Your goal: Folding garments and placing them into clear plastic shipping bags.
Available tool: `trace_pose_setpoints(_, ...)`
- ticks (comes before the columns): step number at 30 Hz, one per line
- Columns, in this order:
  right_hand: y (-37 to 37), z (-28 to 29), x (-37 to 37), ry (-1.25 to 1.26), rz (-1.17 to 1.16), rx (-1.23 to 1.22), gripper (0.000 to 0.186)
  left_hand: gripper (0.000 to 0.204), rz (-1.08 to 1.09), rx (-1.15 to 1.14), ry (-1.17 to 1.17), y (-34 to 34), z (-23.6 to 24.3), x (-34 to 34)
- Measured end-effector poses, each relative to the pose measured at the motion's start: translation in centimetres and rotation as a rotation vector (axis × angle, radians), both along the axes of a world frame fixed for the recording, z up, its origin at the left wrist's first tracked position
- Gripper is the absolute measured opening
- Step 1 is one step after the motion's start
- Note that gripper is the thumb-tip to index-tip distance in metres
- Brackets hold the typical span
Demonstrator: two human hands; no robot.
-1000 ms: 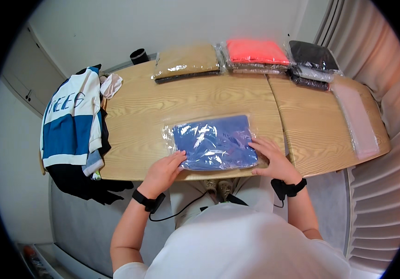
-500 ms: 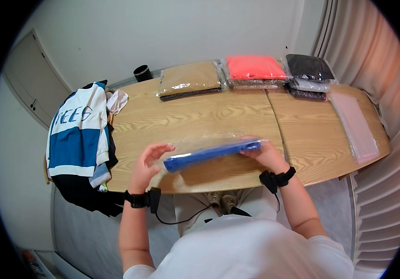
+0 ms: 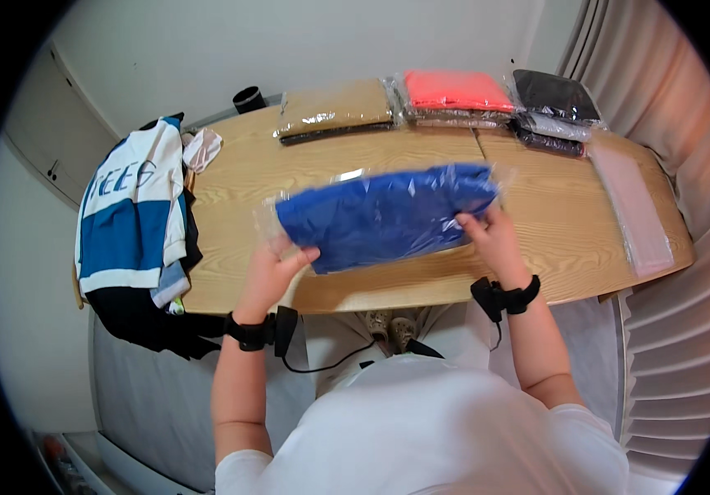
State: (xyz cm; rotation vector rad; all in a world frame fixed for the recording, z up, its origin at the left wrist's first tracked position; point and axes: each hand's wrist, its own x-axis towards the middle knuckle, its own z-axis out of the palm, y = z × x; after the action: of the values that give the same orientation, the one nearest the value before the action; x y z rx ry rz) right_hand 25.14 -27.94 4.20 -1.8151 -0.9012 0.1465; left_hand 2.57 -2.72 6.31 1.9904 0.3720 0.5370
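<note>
A folded blue garment in a clear plastic bag is raised above the front middle of the wooden table, tilted up so its broad face shows. My left hand grips its left end, the thumb on the near face. My right hand grips its right end, with the thumb in front and the fingers largely hidden behind the bag.
Along the back lie bagged stacks topped tan, coral and dark grey, with a black cylinder. A garment pile hangs over the left end; pale pink flat bags lie at the right, beside a curtain.
The blue package went from lying flat to being lifted and held edge-on, and now shows its broad face higher and farther forward. Both hands have closed on its ends.
</note>
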Motion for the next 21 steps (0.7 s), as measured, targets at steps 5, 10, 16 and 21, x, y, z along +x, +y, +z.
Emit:
trace_pose_setpoints(5, -0.2, 2.1, 0.3, 0.152, -0.099, 0.254, 0.034, 0.023, 0.015, -0.183, 0.144, -0.4, 2.4, 1.7)
trace_pose_setpoints(10, -0.4, -2.8, 4.0, 0.543, -0.131, -0.133, 0.045, 0.033, 0.036, -0.395, 0.347, 0.5, -2.8, 4.6)
trace_pose_setpoints(16, -4.8, -5.3, 1.3, 0.962, 0.008, 0.186, 0.059, 0.038, 0.075, -0.710, 0.343, -2.0, -4.7, 2.7)
trace_pose_setpoints(21, -5.2, -6.4, -3.1, 1.505, 0.171, 0.706, 0.040, 0.032, 0.100, -0.802, 0.219, -2.8, -6.1, 2.3)
